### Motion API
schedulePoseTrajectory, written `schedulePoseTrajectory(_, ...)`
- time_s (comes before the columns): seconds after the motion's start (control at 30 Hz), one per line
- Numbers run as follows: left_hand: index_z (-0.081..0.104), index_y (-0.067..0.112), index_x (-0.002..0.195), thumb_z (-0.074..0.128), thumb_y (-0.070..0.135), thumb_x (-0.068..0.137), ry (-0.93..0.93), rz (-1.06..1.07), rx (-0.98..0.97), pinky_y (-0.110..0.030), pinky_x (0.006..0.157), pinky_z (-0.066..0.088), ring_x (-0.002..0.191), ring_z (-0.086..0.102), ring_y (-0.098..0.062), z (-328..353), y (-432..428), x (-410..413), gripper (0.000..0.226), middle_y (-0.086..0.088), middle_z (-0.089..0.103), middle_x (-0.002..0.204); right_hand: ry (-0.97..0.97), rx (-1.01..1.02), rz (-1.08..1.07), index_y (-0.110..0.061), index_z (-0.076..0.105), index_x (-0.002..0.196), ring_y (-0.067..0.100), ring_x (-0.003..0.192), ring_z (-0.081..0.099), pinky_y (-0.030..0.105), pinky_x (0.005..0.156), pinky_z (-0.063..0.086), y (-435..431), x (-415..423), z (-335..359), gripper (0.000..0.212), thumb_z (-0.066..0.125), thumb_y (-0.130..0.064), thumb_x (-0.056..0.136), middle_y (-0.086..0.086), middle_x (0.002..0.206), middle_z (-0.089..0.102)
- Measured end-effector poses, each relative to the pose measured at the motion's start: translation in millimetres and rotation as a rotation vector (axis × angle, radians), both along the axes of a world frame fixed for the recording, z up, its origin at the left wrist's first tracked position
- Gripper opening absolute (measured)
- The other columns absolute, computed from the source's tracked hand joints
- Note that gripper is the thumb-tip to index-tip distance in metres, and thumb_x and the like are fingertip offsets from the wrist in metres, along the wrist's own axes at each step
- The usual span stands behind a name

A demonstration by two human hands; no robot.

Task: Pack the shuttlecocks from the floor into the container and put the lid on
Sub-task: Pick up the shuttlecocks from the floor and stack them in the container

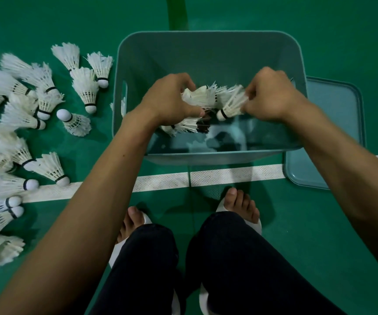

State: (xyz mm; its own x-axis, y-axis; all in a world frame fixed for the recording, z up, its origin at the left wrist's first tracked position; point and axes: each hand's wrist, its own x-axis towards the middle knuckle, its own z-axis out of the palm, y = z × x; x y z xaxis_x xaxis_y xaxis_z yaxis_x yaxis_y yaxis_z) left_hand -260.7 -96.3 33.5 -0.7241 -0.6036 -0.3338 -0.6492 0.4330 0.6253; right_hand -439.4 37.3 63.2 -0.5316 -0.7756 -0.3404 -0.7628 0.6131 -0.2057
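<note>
A green floor (319,223) is crossed left to right by a white line (229,176). A lighter green stripe (176,12) runs off the top edge. Legs in dark trousers (240,258) stand near the line, bare toes showing from white slippers (223,206).

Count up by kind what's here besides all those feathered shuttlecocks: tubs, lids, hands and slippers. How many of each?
Container: 1
Lid: 1
Hands: 2, the left hand and the right hand, each gripping shuttlecocks over the container
Slippers: 2, the left slipper and the right slipper
Total: 6
</note>
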Motion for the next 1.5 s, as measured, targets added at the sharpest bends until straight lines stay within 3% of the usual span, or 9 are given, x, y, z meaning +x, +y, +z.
schedulePoseTrajectory(0.13, 0.060, 0.018, 0.117, 0.092, 0.047, 0.067, -0.145, 0.039, -0.104, -0.046, 0.094, 0.053, 0.110, 0.061, -0.030, 3.2, -0.6, 5.4, 0.066, -0.006, 0.064, 0.124, 0.027, 0.147, -0.170, -0.006, 0.048, 0.069, 0.037, 0.082, 0.064, 0.034, 0.066, 0.050, -4.3, 10.9, -13.3, 0.021, 0.062, -0.001, 0.083, 0.018, 0.079, 0.058)
schedulePoseTrajectory(0.23, 0.062, 0.018, 0.114, 0.096, 0.043, 0.063, -0.213, 0.034, -0.064, -0.049, 0.089, 0.056, 0.107, 0.063, -0.033, 4.8, -0.5, 8.2, 0.066, -0.009, 0.065, 0.123, -0.257, 0.161, -0.337, -0.003, 0.053, 0.077, 0.034, 0.068, 0.073, 0.030, 0.047, 0.060, -17.4, 19.5, -26.7, 0.017, 0.060, 0.004, 0.091, 0.021, 0.087, 0.064)
schedulePoseTrajectory(0.4, 0.068, 0.025, 0.100, 0.096, 0.042, 0.062, -0.222, -0.013, -0.037, -0.044, 0.095, 0.055, 0.108, 0.064, -0.029, -3.2, -2.7, 9.0, 0.050, -0.009, 0.069, 0.120, -0.724, 0.122, -0.568, 0.005, 0.056, 0.093, 0.023, 0.064, 0.065, 0.037, 0.057, 0.061, -40.0, 23.6, -51.2, 0.005, 0.060, 0.009, 0.096, 0.019, 0.085, 0.057)
schedulePoseTrajectory(0.63, 0.067, 0.024, 0.106, 0.093, 0.037, 0.069, -0.257, -0.055, -0.004, -0.038, 0.093, 0.052, 0.109, 0.062, -0.029, -5.3, -2.9, 6.5, 0.046, -0.007, 0.065, 0.128, -0.839, 0.153, -0.647, -0.003, 0.055, 0.085, 0.020, 0.073, 0.063, 0.027, 0.050, 0.059, -53.0, 21.6, -73.5, 0.016, 0.056, 0.008, 0.097, 0.017, 0.106, 0.061)
schedulePoseTrajectory(0.87, 0.065, 0.020, 0.121, 0.089, 0.044, 0.074, -0.078, 0.034, 0.108, -0.032, 0.087, 0.050, 0.107, 0.061, -0.021, 12.7, -0.9, 6.0, 0.058, -0.006, 0.062, 0.121, -0.489, -0.060, -0.370, -0.003, 0.070, 0.087, 0.021, 0.064, 0.074, 0.032, 0.061, 0.063, -30.4, 5.2, -21.3, 0.013, 0.081, -0.003, 0.080, 0.016, 0.088, 0.072)
schedulePoseTrajectory(1.03, 0.054, 0.018, 0.135, 0.075, 0.045, 0.089, 0.101, 0.143, 0.370, -0.026, 0.075, 0.049, 0.107, 0.062, -0.014, 21.4, 10.6, -10.2, 0.057, -0.005, 0.061, 0.128, -0.860, -0.235, -0.041, -0.006, 0.074, 0.096, 0.014, 0.071, 0.060, 0.025, 0.058, 0.055, 0.1, 25.4, 21.9, 0.015, 0.079, -0.001, 0.083, 0.009, 0.081, 0.065)
schedulePoseTrajectory(1.17, 0.057, 0.018, 0.131, 0.073, 0.054, 0.087, 0.148, 0.144, 0.431, -0.027, 0.069, 0.047, 0.093, 0.062, -0.012, 17.5, 26.7, -15.6, 0.060, -0.006, 0.066, 0.121, -0.746, -0.290, -0.060, -0.004, 0.076, 0.083, 0.021, 0.064, 0.050, 0.025, 0.049, 0.046, 13.1, 25.8, 13.5, 0.008, 0.083, -0.006, 0.082, 0.016, 0.076, 0.063)
schedulePoseTrajectory(1.3, 0.060, 0.014, 0.122, 0.064, 0.052, 0.096, 0.150, 0.156, 0.345, -0.034, 0.074, 0.052, 0.083, 0.066, -0.015, 11.5, 38.4, -11.5, 0.046, 0.000, 0.071, 0.100, -0.367, -0.278, -0.146, -0.014, 0.076, 0.077, 0.018, 0.069, 0.061, 0.032, 0.068, 0.050, 20.2, 6.7, 5.0, 0.008, 0.084, -0.013, 0.076, 0.005, 0.076, 0.070)
schedulePoseTrajectory(1.5, 0.066, 0.017, 0.120, 0.050, 0.009, 0.093, -0.359, -0.163, -0.061, -0.041, 0.102, 0.047, 0.120, 0.057, -0.032, 5.0, 27.1, 2.7, 0.032, -0.013, 0.062, 0.132, 0.052, 0.020, -0.171, -0.002, 0.049, 0.073, 0.035, 0.079, 0.055, 0.033, 0.069, 0.043, 8.7, 10.1, -3.9, 0.016, 0.060, -0.001, 0.085, 0.012, 0.072, 0.051)
